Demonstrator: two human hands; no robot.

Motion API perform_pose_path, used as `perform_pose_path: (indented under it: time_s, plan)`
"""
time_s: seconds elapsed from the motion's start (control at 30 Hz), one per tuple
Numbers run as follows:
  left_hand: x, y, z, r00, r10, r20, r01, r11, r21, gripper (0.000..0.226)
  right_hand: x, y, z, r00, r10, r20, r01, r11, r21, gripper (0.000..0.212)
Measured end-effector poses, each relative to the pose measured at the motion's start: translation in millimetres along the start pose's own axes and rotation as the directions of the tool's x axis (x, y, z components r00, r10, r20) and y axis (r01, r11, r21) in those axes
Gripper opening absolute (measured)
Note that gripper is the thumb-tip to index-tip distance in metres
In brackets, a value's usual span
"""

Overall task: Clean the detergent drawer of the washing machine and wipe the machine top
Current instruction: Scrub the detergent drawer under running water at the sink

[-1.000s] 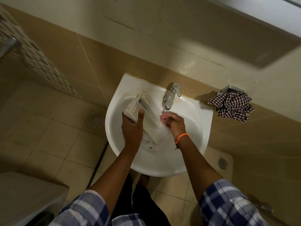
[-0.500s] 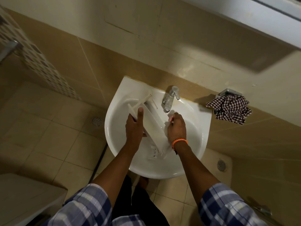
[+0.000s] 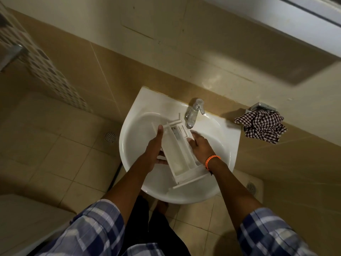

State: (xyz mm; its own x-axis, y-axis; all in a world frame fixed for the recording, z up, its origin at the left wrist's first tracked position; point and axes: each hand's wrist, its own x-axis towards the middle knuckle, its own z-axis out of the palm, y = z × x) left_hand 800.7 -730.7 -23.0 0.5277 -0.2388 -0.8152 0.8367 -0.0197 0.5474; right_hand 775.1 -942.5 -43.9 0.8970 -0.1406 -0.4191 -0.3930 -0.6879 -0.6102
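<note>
The white detergent drawer (image 3: 180, 155) lies lengthwise in the white wash basin (image 3: 219, 133), open side up, its far end under the chrome tap (image 3: 193, 112). My left hand (image 3: 155, 150) grips its left wall, thumb stretched along the rim. My right hand (image 3: 202, 146) rests on its right wall, fingers curled over the edge; an orange cord is on that wrist. The drawer's front panel points toward me at the basin's near side.
A checked cloth (image 3: 262, 126) hangs on a chrome holder on the tiled wall right of the basin. Floor drains (image 3: 110, 136) sit left and right below. The washing machine's top corner (image 3: 27, 218) shows at lower left.
The drawer has been laid flatter and turned open side up in the basin. My right hand has moved from under the tap onto the drawer's right wall.
</note>
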Motion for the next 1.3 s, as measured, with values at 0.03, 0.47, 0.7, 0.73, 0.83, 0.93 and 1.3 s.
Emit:
perform_pose_path:
  time_s: [0.03,0.47,0.7,0.73,0.83,0.93,1.3]
  plan:
    - [2,2,1,1.000,0.010,0.000,-0.010,1.000,0.022,0.089,-4,2,2,0.999,-0.002,-0.035,0.002,1.000,0.002,0.048]
    - [17,6,-10,0.975,0.219,0.042,-0.222,0.968,0.118,0.027,-34,-1,36,0.906,0.182,-0.382,-0.131,0.979,0.157,0.025]
    - [11,-4,-3,0.953,0.291,0.090,-0.304,0.918,0.256,0.049,-32,-6,39,0.901,0.203,-0.383,-0.127,0.968,0.215,0.029]
    - [13,-7,-2,0.943,0.323,0.077,-0.331,0.905,0.268,0.051,-33,-9,38,0.901,0.196,-0.387,-0.122,0.971,0.207,0.029]
    - [19,-12,1,0.922,0.386,0.038,-0.379,0.873,0.306,0.056,-39,-15,36,0.856,0.081,-0.511,-0.076,0.997,0.031,0.042]
    - [24,-17,2,0.904,0.426,0.042,-0.420,0.861,0.288,0.057,-49,-23,39,0.822,-0.201,-0.533,0.031,0.950,-0.310,0.043]
    - [26,-16,9,0.886,0.458,0.075,-0.458,0.838,0.297,0.060,-62,-29,54,0.808,-0.296,-0.510,0.009,0.871,-0.491,0.035]
